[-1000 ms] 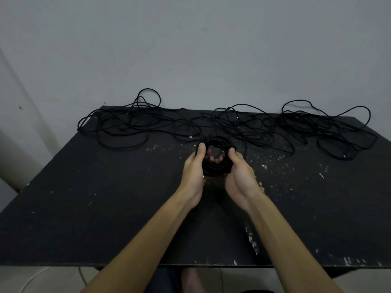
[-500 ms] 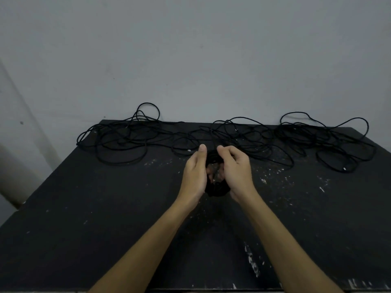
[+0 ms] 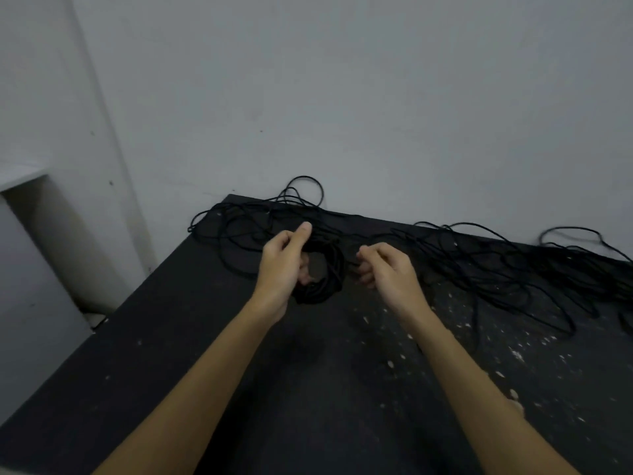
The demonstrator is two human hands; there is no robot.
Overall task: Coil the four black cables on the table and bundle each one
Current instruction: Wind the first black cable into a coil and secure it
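Note:
A small coil of black cable (image 3: 325, 279) is held upright above the black table (image 3: 308, 378). My left hand (image 3: 281, 265) grips the coil's left side, fingers curled through it and thumb raised. Just right of the coil, my right hand (image 3: 388, 269) has its fingers curled and thumb and fingertips pinched together, apparently on the coil's loose end; that strand is hard to see against the dark table. Loose black cables lie tangled along the far edge, one heap at the left (image 3: 239, 228) and a larger one at the right (image 3: 513, 269).
A grey wall (image 3: 376, 114) stands directly behind the table. The table's left edge (image 3: 113, 320) drops to the floor beside a pale wall corner. White specks dot the tabletop's right half (image 3: 513, 354).
My hands have parted: the right one came off the coil and now sits beside it, pinched. The left keeps the coil. The view has swung left and tilted.

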